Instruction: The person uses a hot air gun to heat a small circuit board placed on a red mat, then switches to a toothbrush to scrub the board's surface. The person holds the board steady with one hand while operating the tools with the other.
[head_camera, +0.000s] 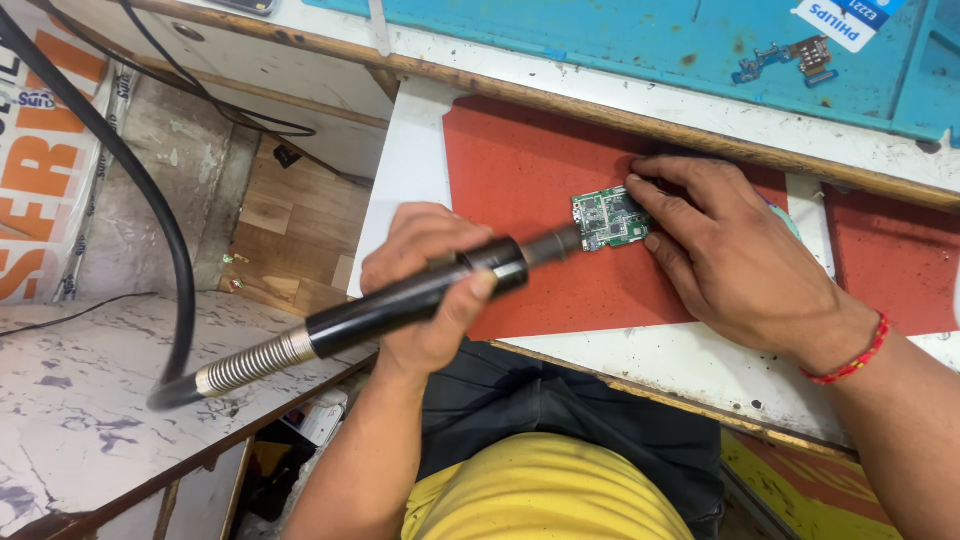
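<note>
Left hand (430, 285) gripping hot-air wand (400, 300), circuit board (608, 218) mid-mat (520, 160)

arms: bare to above the elbows; no sleeves in view
right wrist: red beaded band (858, 358)
torso: yellow shirt (545, 490)
legs: dark trousers (560, 405)

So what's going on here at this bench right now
A person seated at a workbench holds a black hot-air style handpiece in the left hand, its metal nozzle aimed at a small green circuit board. The right hand steadies the board with its fingertips. The board lies on a red mat, and a thick black hose runs from the handpiece.
</note>
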